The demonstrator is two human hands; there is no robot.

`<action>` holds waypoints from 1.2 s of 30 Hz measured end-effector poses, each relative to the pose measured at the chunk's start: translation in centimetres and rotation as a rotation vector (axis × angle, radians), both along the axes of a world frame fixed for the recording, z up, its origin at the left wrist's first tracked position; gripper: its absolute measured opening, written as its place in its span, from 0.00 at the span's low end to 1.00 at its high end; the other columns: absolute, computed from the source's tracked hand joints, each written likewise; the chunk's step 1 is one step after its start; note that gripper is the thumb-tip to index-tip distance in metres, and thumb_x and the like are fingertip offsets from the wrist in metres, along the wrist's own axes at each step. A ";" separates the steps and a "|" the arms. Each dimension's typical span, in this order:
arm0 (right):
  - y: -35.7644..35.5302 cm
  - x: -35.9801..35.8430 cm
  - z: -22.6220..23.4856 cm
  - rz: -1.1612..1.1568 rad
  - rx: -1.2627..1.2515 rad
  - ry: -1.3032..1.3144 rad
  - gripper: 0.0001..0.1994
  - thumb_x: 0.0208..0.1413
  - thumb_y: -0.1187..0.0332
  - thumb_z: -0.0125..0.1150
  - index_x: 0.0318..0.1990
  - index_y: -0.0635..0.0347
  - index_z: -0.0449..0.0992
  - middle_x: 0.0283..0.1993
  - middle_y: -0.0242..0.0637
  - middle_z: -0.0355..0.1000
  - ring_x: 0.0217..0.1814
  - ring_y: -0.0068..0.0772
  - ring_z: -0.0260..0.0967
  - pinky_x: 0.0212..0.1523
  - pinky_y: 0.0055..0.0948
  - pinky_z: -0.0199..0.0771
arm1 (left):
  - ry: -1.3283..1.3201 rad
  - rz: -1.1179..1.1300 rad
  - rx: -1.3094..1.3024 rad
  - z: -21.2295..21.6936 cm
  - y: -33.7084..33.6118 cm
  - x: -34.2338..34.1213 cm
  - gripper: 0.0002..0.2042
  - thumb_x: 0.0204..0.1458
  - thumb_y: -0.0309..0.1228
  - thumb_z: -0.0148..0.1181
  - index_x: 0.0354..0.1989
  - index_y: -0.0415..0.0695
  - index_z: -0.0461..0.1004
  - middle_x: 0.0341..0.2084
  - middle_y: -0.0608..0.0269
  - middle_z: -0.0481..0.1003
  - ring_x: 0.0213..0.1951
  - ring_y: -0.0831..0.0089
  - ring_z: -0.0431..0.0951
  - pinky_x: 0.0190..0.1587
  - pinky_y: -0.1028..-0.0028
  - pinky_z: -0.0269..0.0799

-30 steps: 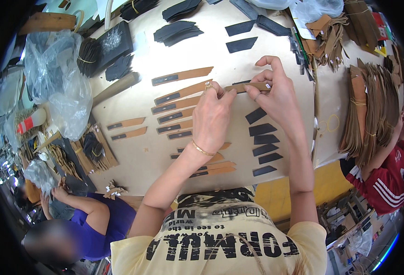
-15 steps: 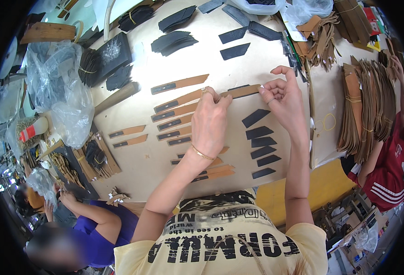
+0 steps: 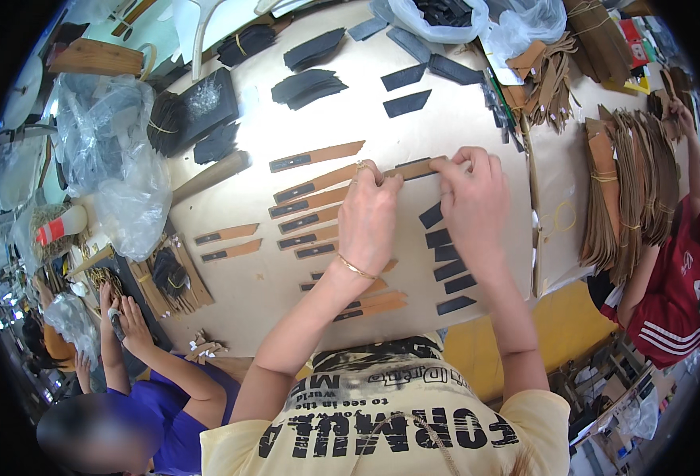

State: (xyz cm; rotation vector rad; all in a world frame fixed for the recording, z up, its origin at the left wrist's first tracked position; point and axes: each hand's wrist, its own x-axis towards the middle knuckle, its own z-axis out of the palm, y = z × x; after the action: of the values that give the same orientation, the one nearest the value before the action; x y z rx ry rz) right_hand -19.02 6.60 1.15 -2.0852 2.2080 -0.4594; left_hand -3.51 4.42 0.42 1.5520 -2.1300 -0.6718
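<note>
A brown leather strip (image 3: 413,169) stretches between my hands, with a black edge showing along its upper and lower sides. My left hand (image 3: 366,214) pinches its left end. At its right end the fingers of my right hand (image 3: 475,194) are bent together and closed on it. Left of my left hand lies a column of brown strips (image 3: 330,153), each with a black patch at its left end, partly hidden by that hand and wrist. Below my right hand, slanted black leather pieces (image 3: 455,305) form another column, partly covered by the hand.
Stacks of black pieces (image 3: 310,89) lie at the far side, near a clear plastic bag (image 3: 112,151). Bundled brown strips (image 3: 632,190) sit at right beside a person in red (image 3: 679,293). A person in purple (image 3: 195,397) works at left. A wooden stick (image 3: 211,176) lies at left.
My right hand's fingers, raised and spread before, have curled down together onto the strip's right end. My left hand keeps its pinch. The person in purple has raised their hands.
</note>
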 end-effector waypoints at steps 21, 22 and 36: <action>-1.5 3.2 -0.1 -0.088 0.172 -0.566 0.10 0.53 0.67 0.65 0.34 0.67 0.78 0.29 0.45 0.77 0.34 0.45 0.75 0.39 0.38 0.74 | 0.462 -0.011 0.188 1.7 -2.5 2.5 0.13 0.52 0.26 0.62 0.47 0.40 0.77 0.28 0.55 0.79 0.33 0.64 0.80 0.37 0.66 0.73; -1.7 3.1 0.0 -0.117 0.177 -0.608 0.10 0.54 0.67 0.64 0.32 0.68 0.78 0.26 0.45 0.77 0.30 0.45 0.76 0.37 0.38 0.75 | 0.447 0.002 0.116 1.4 -2.4 2.6 0.12 0.52 0.26 0.62 0.46 0.40 0.77 0.30 0.55 0.79 0.35 0.64 0.79 0.38 0.66 0.73; -3.4 2.1 0.8 -0.223 0.328 -0.735 0.13 0.55 0.67 0.61 0.28 0.71 0.78 0.19 0.46 0.73 0.20 0.33 0.70 0.27 0.32 0.70 | -0.349 -0.243 -0.358 -1.3 0.7 1.6 0.14 0.49 0.27 0.60 0.45 0.41 0.80 0.44 0.60 0.74 0.46 0.64 0.73 0.51 0.65 0.67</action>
State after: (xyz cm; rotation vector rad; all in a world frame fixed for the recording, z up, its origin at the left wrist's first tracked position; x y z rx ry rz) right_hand -16.93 3.21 1.93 -1.2345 1.8928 -0.6848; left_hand -1.88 5.15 -0.89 1.2996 -2.5501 -0.0749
